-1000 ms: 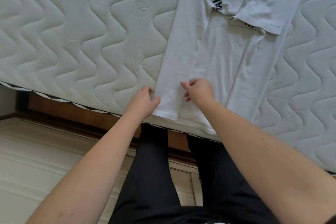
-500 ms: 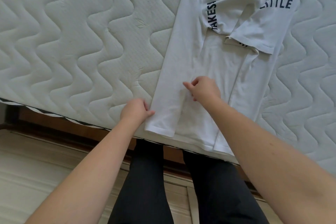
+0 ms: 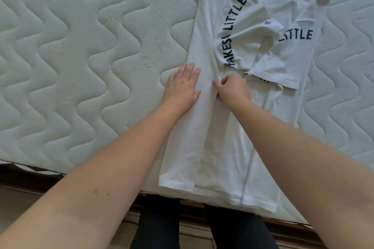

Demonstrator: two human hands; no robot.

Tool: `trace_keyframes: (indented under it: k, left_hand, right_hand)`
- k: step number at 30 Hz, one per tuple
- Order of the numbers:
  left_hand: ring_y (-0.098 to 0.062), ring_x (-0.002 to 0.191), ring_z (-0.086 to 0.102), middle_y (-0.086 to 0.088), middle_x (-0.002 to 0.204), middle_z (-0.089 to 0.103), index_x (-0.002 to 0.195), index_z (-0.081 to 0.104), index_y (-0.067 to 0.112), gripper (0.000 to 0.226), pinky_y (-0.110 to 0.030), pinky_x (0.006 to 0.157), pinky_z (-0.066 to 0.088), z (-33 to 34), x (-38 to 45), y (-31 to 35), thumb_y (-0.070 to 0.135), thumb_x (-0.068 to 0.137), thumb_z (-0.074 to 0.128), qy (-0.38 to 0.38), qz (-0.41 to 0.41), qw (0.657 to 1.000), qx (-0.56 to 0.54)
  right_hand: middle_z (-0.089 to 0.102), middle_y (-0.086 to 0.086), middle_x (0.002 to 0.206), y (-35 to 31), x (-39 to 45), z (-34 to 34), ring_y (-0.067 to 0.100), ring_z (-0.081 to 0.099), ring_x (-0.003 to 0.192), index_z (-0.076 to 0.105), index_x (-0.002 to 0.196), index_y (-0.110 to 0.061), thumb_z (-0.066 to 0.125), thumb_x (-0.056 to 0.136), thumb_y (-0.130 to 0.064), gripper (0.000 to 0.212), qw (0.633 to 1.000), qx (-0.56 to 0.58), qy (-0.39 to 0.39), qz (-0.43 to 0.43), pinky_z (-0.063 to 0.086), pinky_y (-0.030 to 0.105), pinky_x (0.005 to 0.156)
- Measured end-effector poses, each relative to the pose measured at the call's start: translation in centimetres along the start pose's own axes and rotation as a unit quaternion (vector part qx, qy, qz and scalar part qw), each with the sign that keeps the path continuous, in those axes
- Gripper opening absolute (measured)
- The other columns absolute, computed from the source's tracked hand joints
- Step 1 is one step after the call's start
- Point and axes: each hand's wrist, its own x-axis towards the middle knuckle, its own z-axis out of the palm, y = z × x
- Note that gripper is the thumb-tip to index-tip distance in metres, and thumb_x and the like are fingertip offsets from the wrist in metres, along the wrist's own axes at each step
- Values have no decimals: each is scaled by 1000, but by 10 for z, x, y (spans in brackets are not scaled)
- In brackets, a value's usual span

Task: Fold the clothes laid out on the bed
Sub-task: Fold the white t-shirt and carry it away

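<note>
The white T-shirt (image 3: 228, 143) lies on the quilted mattress (image 3: 81, 66), both sides folded inward, hem at the mattress edge. The left hand (image 3: 183, 87) presses flat on its left fold, fingers straight. The right hand (image 3: 234, 89), fingers curled, pinches the folded edge just beside it.

A bare mattress (image 3: 81, 66) fills most of the view, its off-white cover quilted in wavy stitched lines that run across the whole surface. Soft, even light falls on it, with faint shading in the quilted furrows. Along the near side the mattress edge (image 3: 30, 164) shows a dark piped trim. Below it a brown wooden bed frame (image 3: 287, 228) runs across the lower part of the picture. Under the frame lies a pale floor (image 3: 16, 204) of light boards, dimmer than the mattress top.
</note>
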Motion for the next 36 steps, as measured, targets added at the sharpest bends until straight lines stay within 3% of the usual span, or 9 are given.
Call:
trace_keyframes:
  k: [3,8,11,14,17,21,26,32,36]
  left_hand:
    - [-19,152,-3,-3,165,0,157,6,18,69,-36,120,0,3,26,5,45,101,35,-36,31,998,38]
    - [-18,151,-11,-2,165,-9,157,-3,16,71,-36,120,-8,-2,70,9,51,102,26,-39,68,994,76]
    - [-16,151,-12,0,165,-11,157,-3,17,71,-36,121,-7,-11,95,9,53,102,24,-47,84,993,70]
    - [-15,151,-13,1,165,-12,157,-5,21,70,-35,121,-8,-18,112,6,55,102,21,-53,95,992,60]
    - [-14,151,-12,2,165,-11,157,-4,27,66,-35,121,-7,-24,127,2,55,102,17,-60,91,993,33]
    - [-15,151,-2,2,166,-3,158,4,27,62,-36,121,-1,-38,155,-7,51,103,20,-49,96,994,23]
    - [-24,149,14,-2,164,9,157,13,23,56,-42,118,13,-72,209,-14,36,105,31,-37,106,994,15]
    - [-30,139,30,-6,154,31,146,40,22,48,-44,109,27,-117,283,-17,25,99,51,4,126,988,90]
    - [-33,124,43,-11,130,51,122,63,22,29,-41,98,36,-140,315,-13,30,94,61,-9,148,982,118]
  right_hand:
    - [64,2,87,-3,7,-14,25,60,86,65,87,-21,50,94,-43,27,995,-86,56,-14,40,30,67]
    - [59,1,88,-6,42,-61,23,52,85,65,100,-20,49,95,-37,24,989,-33,130,-54,38,31,69]
    - [61,4,112,-8,74,-84,25,55,107,60,115,-16,49,94,-33,29,977,2,192,-90,42,38,89]
    - [41,7,144,-15,99,-96,27,32,136,37,143,-18,47,95,-38,53,976,-33,207,-52,22,42,112]
    - [19,7,159,-22,118,-104,27,11,147,19,153,-18,45,96,-45,68,981,-65,184,-10,7,45,118]
    - [27,12,154,-29,133,-114,30,20,144,18,153,-19,52,92,-54,79,986,-40,157,41,14,45,115]
    - [48,10,138,-24,137,-123,36,42,131,20,150,-19,66,85,-49,86,976,137,125,115,29,48,111]
    - [65,-3,97,-11,124,-121,26,64,96,59,105,-18,75,72,-40,42,957,248,127,77,48,50,95]
    - [68,-6,97,-8,108,-122,15,66,92,62,105,-22,79,77,-36,36,945,312,100,-15,55,40,84]
